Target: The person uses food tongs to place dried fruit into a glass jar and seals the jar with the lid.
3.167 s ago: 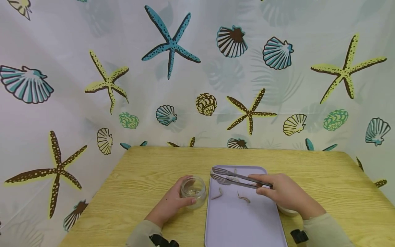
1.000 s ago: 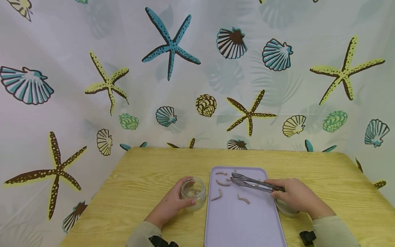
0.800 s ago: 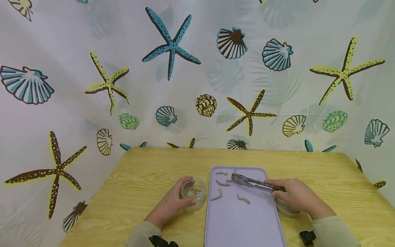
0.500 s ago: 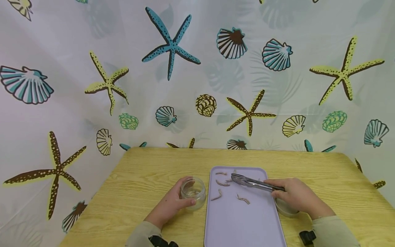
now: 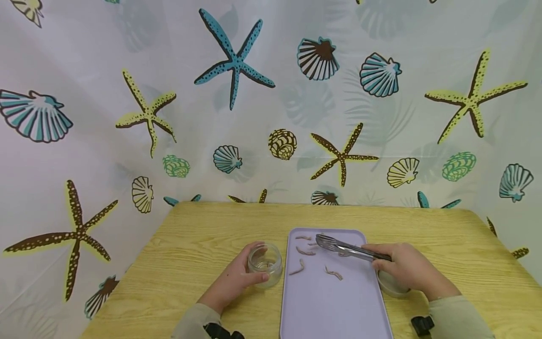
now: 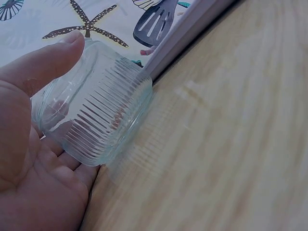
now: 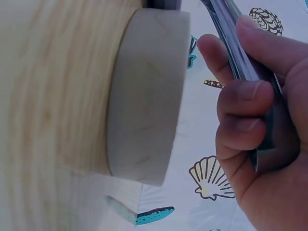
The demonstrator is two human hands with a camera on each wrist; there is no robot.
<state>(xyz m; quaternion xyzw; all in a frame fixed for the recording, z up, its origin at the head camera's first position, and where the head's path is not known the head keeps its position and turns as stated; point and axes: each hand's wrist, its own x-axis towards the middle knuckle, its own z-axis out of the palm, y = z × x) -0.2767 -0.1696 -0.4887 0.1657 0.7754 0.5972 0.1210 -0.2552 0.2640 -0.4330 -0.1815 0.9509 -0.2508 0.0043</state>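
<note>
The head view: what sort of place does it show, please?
Probably a curtained-off tabletop arranged for small handling work, though I cannot be sure: a starfish-and-shell cloth hangs behind a wood-grain table, on which lies a lilac tray with small brownish pieces.

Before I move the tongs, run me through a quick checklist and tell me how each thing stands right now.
1. Tongs gripped: ok, the right hand curls round them.
2. Glass jar steadied: ok, the left hand holds it upright.
3. Jar mouth uncovered: ok, no lid on it.
4. Brown strips within view: ok, several lie apart on the purple tray, some partly behind the tongs.
5. Strip caught between the tong tips: cannot tell, the head view does not show it clearly.
6. Inside of the pale round dish checked: cannot tell, the right hand hides part of it.
</note>
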